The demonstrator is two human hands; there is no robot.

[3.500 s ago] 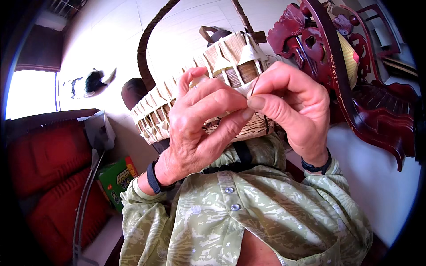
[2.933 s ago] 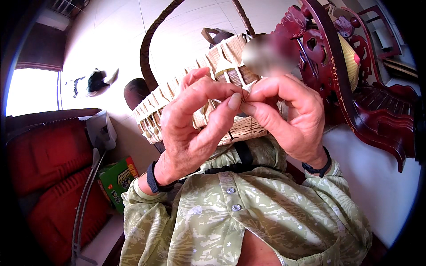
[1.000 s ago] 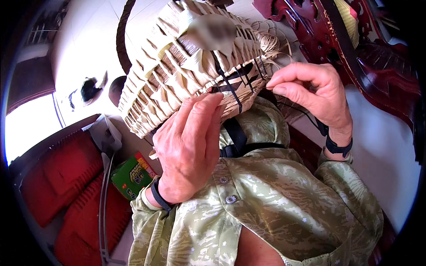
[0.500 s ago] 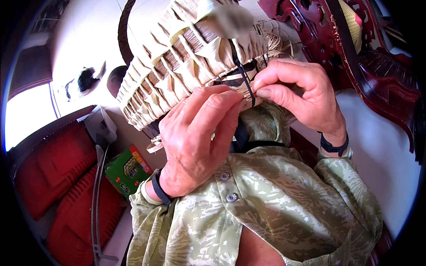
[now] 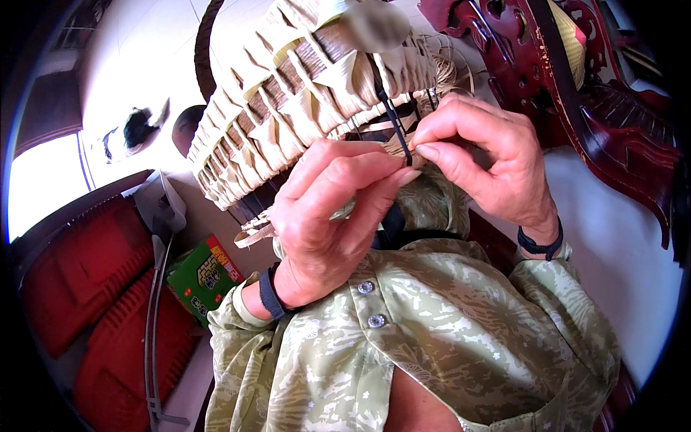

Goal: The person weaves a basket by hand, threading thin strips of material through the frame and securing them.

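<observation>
Head view: woven basket [image 5: 252,144] at 11 o'clock, black strap [image 5: 394,119] at its 4 o'clock edge. Left hand [image 5: 331,212], centre, and right hand [image 5: 489,158], 2 o'clock, nearly meet at the strap, fingers of both pinched closed; can't tell what's gripped.

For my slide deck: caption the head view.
Left hand and right hand nearly meet at a black strip on a pale woven basket.

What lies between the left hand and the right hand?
In the head view, the lower end of a black strip shows between the left hand and the right hand.
</observation>
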